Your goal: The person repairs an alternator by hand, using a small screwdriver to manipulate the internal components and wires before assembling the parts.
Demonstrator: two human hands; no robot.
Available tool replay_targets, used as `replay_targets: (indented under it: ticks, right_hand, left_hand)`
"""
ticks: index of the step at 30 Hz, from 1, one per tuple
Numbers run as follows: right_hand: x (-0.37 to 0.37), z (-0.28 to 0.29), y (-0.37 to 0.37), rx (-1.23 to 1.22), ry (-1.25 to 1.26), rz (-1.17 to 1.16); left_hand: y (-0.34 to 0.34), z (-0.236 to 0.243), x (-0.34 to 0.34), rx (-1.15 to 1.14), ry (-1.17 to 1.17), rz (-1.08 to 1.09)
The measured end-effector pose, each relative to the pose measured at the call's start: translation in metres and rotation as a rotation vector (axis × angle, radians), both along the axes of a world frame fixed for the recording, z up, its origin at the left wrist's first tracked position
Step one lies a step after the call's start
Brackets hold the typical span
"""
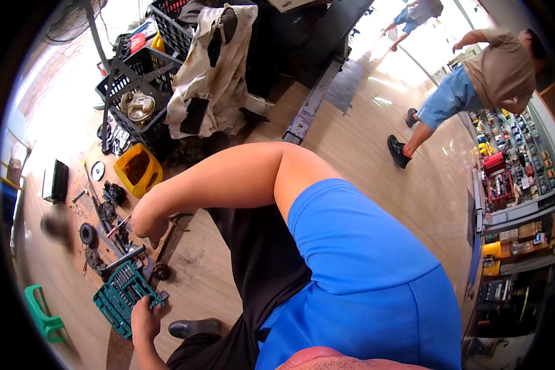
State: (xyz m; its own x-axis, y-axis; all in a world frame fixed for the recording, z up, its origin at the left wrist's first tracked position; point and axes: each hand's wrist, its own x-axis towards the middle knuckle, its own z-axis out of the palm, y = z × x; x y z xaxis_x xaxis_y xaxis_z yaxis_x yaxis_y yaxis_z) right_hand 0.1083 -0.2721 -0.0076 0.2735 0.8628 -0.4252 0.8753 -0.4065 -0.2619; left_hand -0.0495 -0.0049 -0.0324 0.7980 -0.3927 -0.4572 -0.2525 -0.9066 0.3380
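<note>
My right hand (150,221) is closed, knuckles up, at the edge of a brown work board on the floor. A thin rod (118,227), partly red, sticks out beside its fingers. I cannot make out what kind of tool it is. My left hand (144,319) is at the near edge of an opened green socket set case (122,295), fingers bent in against a grey piece there. Whether it grips that piece is unclear. Between the hands lie a metal tube-like bar (124,256) and a dark round part (161,272).
A yellow cut-open container (139,169) stands beyond my right hand, near black crates (143,92) and a stained cloth (228,68) with a phone on it. A black ring (87,234) lies on the board. A green stool (43,313) stands left. Another person (475,80) walks behind at right.
</note>
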Motion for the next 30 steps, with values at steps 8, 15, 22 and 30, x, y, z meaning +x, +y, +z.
replay_targets:
  ticks: [8,15,22,30]
  right_hand:
    - [-0.008,0.021,-0.003,-0.005,0.035,-0.038]
    - [-0.012,0.031,-0.006,-0.035,0.070,-0.081]
    - [-0.013,0.034,-0.007,-0.025,0.075,-0.085]
    - [-0.010,0.028,-0.005,-0.035,0.047,-0.054]
  left_hand:
    - [0.001,0.002,-0.002,0.022,0.004,0.029]
    - [-0.003,0.006,-0.002,0.037,0.012,0.034]
    - [0.001,0.001,-0.002,0.030,0.044,0.053]
    - [-0.006,0.008,-0.002,0.035,0.023,0.032]
